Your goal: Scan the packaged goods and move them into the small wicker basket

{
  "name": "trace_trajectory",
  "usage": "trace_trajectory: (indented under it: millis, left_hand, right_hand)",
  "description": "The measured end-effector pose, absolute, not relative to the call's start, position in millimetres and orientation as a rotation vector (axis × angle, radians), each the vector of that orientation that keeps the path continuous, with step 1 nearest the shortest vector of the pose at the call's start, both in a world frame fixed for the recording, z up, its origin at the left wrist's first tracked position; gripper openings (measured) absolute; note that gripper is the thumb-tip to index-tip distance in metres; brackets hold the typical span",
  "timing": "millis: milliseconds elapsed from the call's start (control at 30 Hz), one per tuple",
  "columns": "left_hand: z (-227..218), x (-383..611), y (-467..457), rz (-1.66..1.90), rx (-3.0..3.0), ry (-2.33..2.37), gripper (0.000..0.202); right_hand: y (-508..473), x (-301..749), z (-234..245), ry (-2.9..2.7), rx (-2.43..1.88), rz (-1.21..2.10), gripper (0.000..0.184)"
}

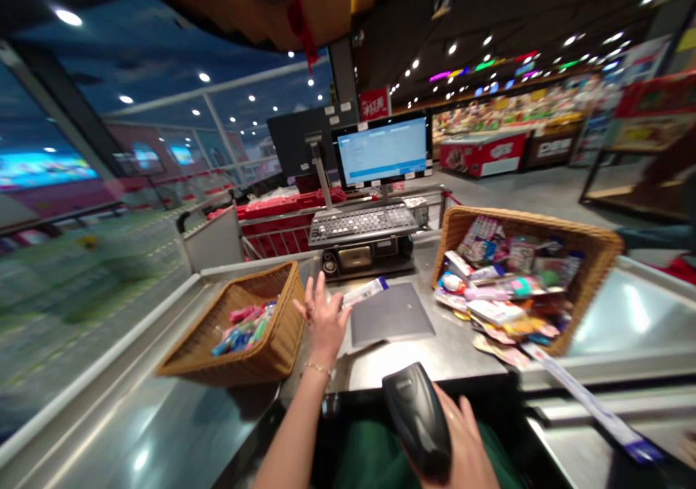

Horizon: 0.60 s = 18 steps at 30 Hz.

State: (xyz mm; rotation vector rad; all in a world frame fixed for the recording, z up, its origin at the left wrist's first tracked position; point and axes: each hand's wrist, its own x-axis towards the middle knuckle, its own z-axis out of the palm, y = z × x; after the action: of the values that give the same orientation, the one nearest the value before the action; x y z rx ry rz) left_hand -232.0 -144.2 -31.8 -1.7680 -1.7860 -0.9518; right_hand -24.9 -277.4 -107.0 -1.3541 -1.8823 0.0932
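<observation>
At the near edge of the counter (pixel 435 355), our right hand (pixel 466 442) has its grip closed round a black scanner (pixel 416 416), thumb side towards us, scanner head pointing up and away over the edge.

Further in, left of centre: our left hand (pixel 325 316) is above the counter, grip open, fingers spread, holding nothing. There's a thin bracelet (pixel 318 368) on the wrist. The hand sits between the left wicker basket (pixel 255 364) and a grey mat (pixel 391 315) lying flat on the counter. A white tube (pixel 365 291) with a blue end lies at the mat's far-left corner, just beside our fingertips. We can't tell if they touch.

The left basket stands near the counter's left edge with a few coloured sticks and packets in it. The right wicker basket (pixel 590 239) is tipped towards us, and its packets spill onto the counter at the right side. A long white strip (pixel 592 402) runs from it to the near-right corner.

At the far edge there's a keyboard (pixel 362 222), with a lit monitor (pixel 382 149) behind it.
</observation>
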Motion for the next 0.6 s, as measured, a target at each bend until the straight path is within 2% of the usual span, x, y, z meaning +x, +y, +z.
trace_trajectory:
  millis: [267, 600]
  left_hand:
    - [-30.1, -251.6, -152.1, -0.964, -1.692, -1.789, 0.010]
    - [-29.1, -274.5, -162.9, -0.980, -1.594, -1.813, 0.012]
  right_hand:
    - [-275.0, -23.3, -105.3, -2.007, -1.327, 0.115, 0.047]
    - [-262.4, -17.8, -118.8, -2.213, -1.232, -0.009, 0.050]
